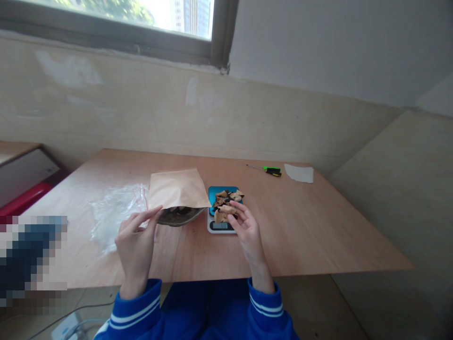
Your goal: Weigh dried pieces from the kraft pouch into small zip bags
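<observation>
Noting our right fingers [235, 218] pinched on tan dried slices [225, 213] over a blue digital scale [214, 193] — left fingers [145, 216] together along a brown kraft-paper envelope [177, 189].

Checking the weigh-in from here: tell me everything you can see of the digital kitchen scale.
The digital kitchen scale lies flat on the wooden table, its front toward the person. Its body looks like white plastic, with a teal-blue platform on top and a dark display at the front; the digits are too small to read. Dried brown-and-black pieces are heaped on the platform. The kraft paper bag reaches its left edge in this view. The fingers of the right hand are at the pieces above the front.
</observation>
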`<action>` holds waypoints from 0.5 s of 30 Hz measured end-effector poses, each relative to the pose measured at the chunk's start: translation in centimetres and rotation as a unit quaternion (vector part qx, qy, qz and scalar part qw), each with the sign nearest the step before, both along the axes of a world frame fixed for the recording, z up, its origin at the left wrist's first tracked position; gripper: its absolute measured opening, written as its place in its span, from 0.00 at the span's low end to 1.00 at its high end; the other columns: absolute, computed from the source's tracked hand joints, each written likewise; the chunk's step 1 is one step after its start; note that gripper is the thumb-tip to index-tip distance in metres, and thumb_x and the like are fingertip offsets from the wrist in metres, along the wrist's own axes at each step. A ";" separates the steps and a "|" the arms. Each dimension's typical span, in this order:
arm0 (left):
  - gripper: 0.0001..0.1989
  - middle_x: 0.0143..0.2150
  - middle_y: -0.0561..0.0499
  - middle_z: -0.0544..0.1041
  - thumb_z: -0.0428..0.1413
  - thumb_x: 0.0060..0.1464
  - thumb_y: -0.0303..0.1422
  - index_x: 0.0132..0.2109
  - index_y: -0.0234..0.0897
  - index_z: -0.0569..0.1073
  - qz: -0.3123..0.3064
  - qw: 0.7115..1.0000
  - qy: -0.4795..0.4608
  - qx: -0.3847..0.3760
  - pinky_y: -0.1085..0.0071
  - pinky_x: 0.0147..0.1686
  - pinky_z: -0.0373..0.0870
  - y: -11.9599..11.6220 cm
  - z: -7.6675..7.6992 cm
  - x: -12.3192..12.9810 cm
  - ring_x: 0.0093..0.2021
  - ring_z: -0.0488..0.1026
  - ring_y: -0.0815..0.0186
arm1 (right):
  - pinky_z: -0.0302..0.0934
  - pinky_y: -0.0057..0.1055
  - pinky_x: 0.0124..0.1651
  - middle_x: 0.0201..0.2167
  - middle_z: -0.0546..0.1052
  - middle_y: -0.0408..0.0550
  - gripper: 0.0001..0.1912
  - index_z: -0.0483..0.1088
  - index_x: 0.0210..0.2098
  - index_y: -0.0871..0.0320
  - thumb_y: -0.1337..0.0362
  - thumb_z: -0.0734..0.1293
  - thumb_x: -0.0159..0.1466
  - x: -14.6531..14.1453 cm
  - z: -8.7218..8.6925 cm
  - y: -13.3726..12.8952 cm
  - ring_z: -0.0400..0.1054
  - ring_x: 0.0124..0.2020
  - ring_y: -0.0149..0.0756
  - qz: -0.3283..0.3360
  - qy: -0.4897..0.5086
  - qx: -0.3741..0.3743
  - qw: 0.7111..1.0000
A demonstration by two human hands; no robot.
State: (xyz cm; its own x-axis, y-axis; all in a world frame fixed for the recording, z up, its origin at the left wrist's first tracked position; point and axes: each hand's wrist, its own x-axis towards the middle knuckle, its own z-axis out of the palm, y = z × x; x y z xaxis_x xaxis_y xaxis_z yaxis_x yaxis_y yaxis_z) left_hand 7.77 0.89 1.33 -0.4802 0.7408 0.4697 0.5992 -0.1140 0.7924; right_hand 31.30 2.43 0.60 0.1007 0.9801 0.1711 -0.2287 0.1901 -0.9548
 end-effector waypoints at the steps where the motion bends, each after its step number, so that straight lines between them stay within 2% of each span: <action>1: 0.14 0.36 0.52 0.79 0.57 0.53 0.46 0.40 0.45 0.81 -0.002 1.000 -0.002 0.000 0.66 0.33 0.67 0.0 0.1 0.1 0.38 0.73 0.61 | 0.68 0.35 0.54 0.47 0.78 0.49 0.17 0.70 0.48 0.56 0.63 0.71 0.59 0.0 0.2 -0.1 0.73 0.50 0.37 0.006 -0.001 0.010 1.000; 5: 0.13 0.35 0.52 0.78 0.57 0.54 0.45 0.40 0.44 0.81 0.004 1.000 -0.009 0.010 0.67 0.32 0.67 0.3 1.0 0.6 0.37 0.72 0.62 | 0.67 0.36 0.54 0.46 0.79 0.48 0.10 0.72 0.43 0.55 0.65 0.69 0.61 -2.0 1.4 -0.8 0.73 0.50 0.37 0.040 -0.019 0.071 0.996; 8: 0.12 0.35 0.52 0.78 0.58 0.53 0.44 0.40 0.45 0.81 0.004 1.000 -0.011 0.021 0.67 0.32 0.67 0.4 2.0 0.8 0.37 0.72 0.62 | 0.66 0.37 0.56 0.47 0.78 0.47 0.09 0.73 0.44 0.55 0.67 0.66 0.64 -4.5 2.9 -1.0 0.72 0.51 0.36 0.048 -0.098 0.153 0.982; 12: 0.12 0.35 0.52 0.78 0.58 0.54 0.43 0.41 0.45 0.80 0.004 0.999 -0.011 0.030 0.68 0.32 0.68 0.5 2.8 0.7 0.36 0.72 0.63 | 0.63 0.38 0.60 0.48 0.78 0.44 0.13 0.73 0.48 0.52 0.69 0.60 0.68 -6.6 5.3 -0.6 0.68 0.55 0.33 0.066 -0.243 0.280 0.926; 15: 0.11 0.35 0.52 0.78 0.58 0.54 0.42 0.40 0.45 0.80 0.009 0.999 -0.008 0.036 0.67 0.34 0.68 0.4 3.1 0.6 0.35 0.72 0.63 | 0.61 0.35 0.61 0.51 0.75 0.45 0.17 0.72 0.50 0.53 0.72 0.57 0.69 -7.1 6.2 0.2 0.65 0.57 0.32 0.093 -0.372 0.315 0.868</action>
State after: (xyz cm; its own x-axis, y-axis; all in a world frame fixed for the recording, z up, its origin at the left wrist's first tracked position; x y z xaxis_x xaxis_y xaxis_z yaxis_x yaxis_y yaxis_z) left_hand 8.38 1.33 4.44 -0.5016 0.6968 0.5126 0.5883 -0.1597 0.7927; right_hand 24.23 2.60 6.82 -0.4174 0.6555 0.6294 0.3243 0.7544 -0.5707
